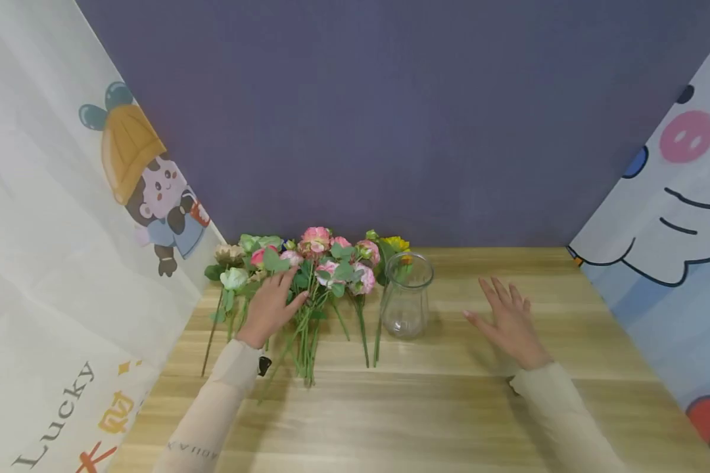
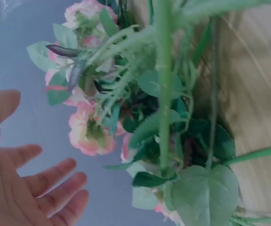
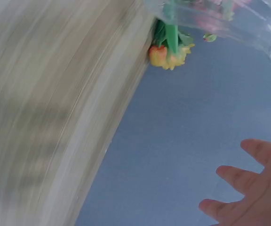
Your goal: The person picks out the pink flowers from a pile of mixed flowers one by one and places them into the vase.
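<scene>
Artificial flowers with pink, white, green and yellow heads lie along the back left of the table, their green stems [image 1: 306, 355] pointing toward the front. Over them my left hand [image 1: 270, 305] reaches with spread fingers, overlapping the pink flowers [image 1: 316, 242] in the head view. In the left wrist view the left hand [image 2: 36, 183] has its fingers apart and nothing in its palm, beside pink-edged blooms [image 2: 92, 134]. A clear glass vase [image 1: 406, 309] stands upright right of the bunch. My right hand [image 1: 505, 322] hovers right of the vase, fingers spread and holding nothing.
The flowers rest on a wood-grain table [image 1: 426, 420]. A dark blue-grey panel [image 1: 390, 118] rises at its back edge. Printed cartoon sheets hang on the left [image 1: 47, 217] and right [image 1: 686, 217]. A yellow flower [image 1: 396, 244] lies behind the vase.
</scene>
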`<state>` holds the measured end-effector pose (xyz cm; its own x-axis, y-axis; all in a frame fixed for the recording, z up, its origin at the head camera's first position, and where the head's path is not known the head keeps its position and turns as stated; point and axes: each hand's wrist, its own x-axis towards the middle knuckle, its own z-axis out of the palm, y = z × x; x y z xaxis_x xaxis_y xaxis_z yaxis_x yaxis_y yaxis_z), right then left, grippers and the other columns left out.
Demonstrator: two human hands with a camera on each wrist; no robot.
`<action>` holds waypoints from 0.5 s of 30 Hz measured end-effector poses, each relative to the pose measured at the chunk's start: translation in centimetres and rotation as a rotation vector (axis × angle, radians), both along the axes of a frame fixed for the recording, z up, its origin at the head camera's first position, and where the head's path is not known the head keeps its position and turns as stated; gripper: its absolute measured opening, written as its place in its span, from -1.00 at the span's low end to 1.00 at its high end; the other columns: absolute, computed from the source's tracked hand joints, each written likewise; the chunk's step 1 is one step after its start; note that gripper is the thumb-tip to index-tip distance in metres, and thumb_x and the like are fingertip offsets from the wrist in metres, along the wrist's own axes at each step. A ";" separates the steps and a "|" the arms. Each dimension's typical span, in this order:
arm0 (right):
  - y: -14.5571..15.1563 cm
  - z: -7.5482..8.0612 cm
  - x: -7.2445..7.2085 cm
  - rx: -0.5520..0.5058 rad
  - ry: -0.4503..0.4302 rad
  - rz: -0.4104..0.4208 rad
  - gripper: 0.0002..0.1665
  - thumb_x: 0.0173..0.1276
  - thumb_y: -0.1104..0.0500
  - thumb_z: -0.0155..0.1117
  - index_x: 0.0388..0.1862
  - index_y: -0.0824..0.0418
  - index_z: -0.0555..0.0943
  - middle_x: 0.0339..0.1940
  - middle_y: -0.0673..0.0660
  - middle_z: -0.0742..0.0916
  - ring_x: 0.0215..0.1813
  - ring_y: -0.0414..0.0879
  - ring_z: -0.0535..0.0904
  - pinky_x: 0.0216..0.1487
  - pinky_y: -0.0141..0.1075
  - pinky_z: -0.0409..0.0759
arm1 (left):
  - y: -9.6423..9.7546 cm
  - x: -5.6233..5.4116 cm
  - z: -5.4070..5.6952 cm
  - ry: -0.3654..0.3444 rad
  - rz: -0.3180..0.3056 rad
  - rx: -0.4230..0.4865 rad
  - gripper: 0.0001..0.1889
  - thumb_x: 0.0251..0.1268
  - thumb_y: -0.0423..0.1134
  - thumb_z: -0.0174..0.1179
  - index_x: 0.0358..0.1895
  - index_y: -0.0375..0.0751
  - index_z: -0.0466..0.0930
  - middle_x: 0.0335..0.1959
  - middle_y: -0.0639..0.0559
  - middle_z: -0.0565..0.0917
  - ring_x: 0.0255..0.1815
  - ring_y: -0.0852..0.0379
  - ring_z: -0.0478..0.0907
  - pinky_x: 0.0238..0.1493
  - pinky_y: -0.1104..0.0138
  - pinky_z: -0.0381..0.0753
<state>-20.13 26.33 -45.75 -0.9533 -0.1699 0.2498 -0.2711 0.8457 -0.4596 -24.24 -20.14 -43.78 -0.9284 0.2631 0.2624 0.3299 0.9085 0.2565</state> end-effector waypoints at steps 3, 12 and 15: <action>-0.8 0.0 -0.3 -0.069 -0.019 0.024 -0.01 0.31 -0.21 0.17 0.51 0.22 0.02 0.47 0.45 0.08 0.41 0.53 -0.21 0.18 0.51 -0.34 | 0.2 0.1 0.2 -0.023 0.014 0.040 -0.27 0.37 0.05 0.06 0.46 -0.24 0.07 0.26 -0.34 0.39 0.17 -0.30 0.40 0.07 -0.11 0.46; -4.3 -0.5 -1.8 -0.327 -0.113 0.114 0.07 0.29 -0.13 0.24 0.54 0.17 -0.15 0.51 0.34 0.01 0.49 0.32 -0.16 0.34 0.33 -0.10 | 1.4 0.2 0.4 -0.130 0.025 0.249 -0.35 0.29 -0.14 0.20 0.34 -0.42 0.22 -0.06 -0.33 0.62 -0.24 -0.15 0.61 -0.23 0.03 0.59; -5.8 -0.9 -2.3 -0.400 -0.168 0.109 0.14 0.25 -0.17 0.27 0.55 0.09 -0.20 0.53 0.28 -0.01 0.50 0.28 -0.15 0.35 0.31 -0.09 | 1.7 0.4 0.0 -0.170 0.043 0.251 -0.38 0.26 -0.18 0.22 0.30 -0.46 0.27 -0.07 -0.31 0.63 -0.38 -0.06 0.60 -0.30 0.09 0.59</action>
<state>-22.46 20.52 -46.61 -0.9683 -0.1928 0.1590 -0.2419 0.5634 -0.7900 -23.89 -18.43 -43.82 -0.9735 0.1692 0.1542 0.2256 0.8219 0.5230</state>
